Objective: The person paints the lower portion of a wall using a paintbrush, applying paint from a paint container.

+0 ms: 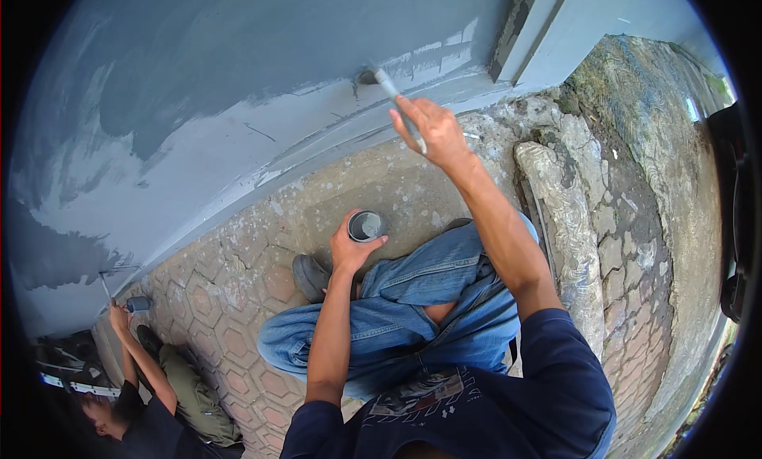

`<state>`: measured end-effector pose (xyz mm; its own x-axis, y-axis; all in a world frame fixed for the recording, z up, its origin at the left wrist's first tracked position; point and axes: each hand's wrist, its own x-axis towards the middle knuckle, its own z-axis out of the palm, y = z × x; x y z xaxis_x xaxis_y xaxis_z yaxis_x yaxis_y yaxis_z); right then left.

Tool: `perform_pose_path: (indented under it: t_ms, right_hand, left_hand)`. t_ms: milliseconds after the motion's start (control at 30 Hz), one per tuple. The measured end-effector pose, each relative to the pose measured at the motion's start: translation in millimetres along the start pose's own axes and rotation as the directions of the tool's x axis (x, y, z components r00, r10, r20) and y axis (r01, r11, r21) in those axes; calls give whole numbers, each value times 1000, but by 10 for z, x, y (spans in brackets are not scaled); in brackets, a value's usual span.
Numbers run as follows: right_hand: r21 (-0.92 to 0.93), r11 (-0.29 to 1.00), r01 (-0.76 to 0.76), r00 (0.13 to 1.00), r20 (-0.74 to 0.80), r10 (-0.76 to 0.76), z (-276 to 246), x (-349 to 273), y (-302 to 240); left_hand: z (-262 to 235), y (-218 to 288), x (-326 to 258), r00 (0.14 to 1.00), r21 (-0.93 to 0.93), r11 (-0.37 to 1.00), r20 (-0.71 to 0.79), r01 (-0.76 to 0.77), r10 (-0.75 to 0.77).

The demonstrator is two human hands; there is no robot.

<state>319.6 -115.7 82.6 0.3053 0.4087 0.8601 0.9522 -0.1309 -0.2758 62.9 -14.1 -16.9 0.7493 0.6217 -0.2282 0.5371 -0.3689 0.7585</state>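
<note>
My right hand (pixel 435 130) is closed round the pale handle of a paintbrush (pixel 387 86). The brush's dark bristles touch the lower part of a wall (pixel 238 78), where darker grey paint meets a lighter grey band. In my left hand (pixel 349 248) is a small dark cup (pixel 366 225), held from its side above the ground near my shoe. Grey paint shows inside the cup. Streaky dark strokes lie on the wall just right of the bristles.
A co-worker (pixel 151 411) crouches at the lower left, with a tool against the wall and a dark cup (pixel 139 303) beside the hands. Hexagonal pavers (pixel 238 332) cover the ground. To my right lie a rough concrete edge (pixel 563 213) and broken paving. A pillar (pixel 548 30) juts out at the wall's right end.
</note>
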Motion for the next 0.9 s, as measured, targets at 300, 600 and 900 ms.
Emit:
perform_pose_path:
  t_ms: [300, 600, 900]
  right_hand:
    - [-360, 896, -260, 924, -361, 123, -546, -61, 724]
    - [-95, 991, -93, 989, -125, 81, 188, -164, -108]
    - [-51, 995, -90, 992, -90, 85, 107, -174, -76]
  left_hand:
    - [61, 22, -8, 999, -21, 1000, -27, -24, 23]
    - [10, -120, -20, 1000, -53, 998, -7, -28, 28]
    - [5, -228, -50, 999, -56, 997, -8, -53, 53]
